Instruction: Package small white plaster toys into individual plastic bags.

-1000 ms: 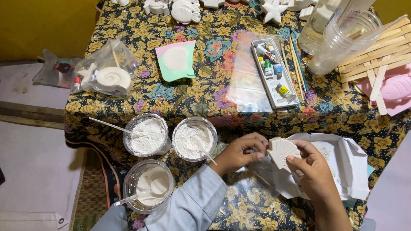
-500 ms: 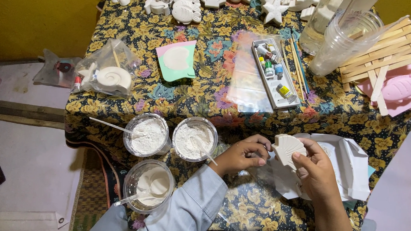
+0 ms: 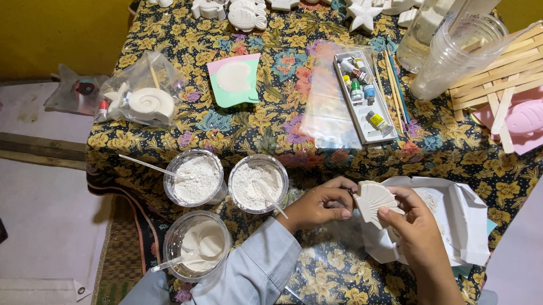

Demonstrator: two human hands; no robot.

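Both hands meet at the near edge of the flower-patterned table (image 3: 160, 147), holding a white plaster shell (image 3: 375, 202) between them. The left hand (image 3: 319, 204) is curled, its fingertips pinching the shell's left edge; the right hand (image 3: 417, 231) grips the shell from below and to the right, thumb laid over the ribbed face. The shell is lifted clear of the table, just above a crumpled white paper (image 3: 460, 221), tilted so that its ribs fan out toward the upper right and its narrow end points down toward the right palm. It lies right of the left hand and up-left of the right one; both touch it, the right taking more of it. To the left stand two cups of white powder (image 3: 197, 178) (image 3: 257, 184) and a cup of wet plaster (image 3: 200, 244), each with a stick. Farther back lie a paint tray (image 3: 364, 95), a bagged snail figure (image 3: 147, 102) and a pink fish mould (image 3: 536, 117).
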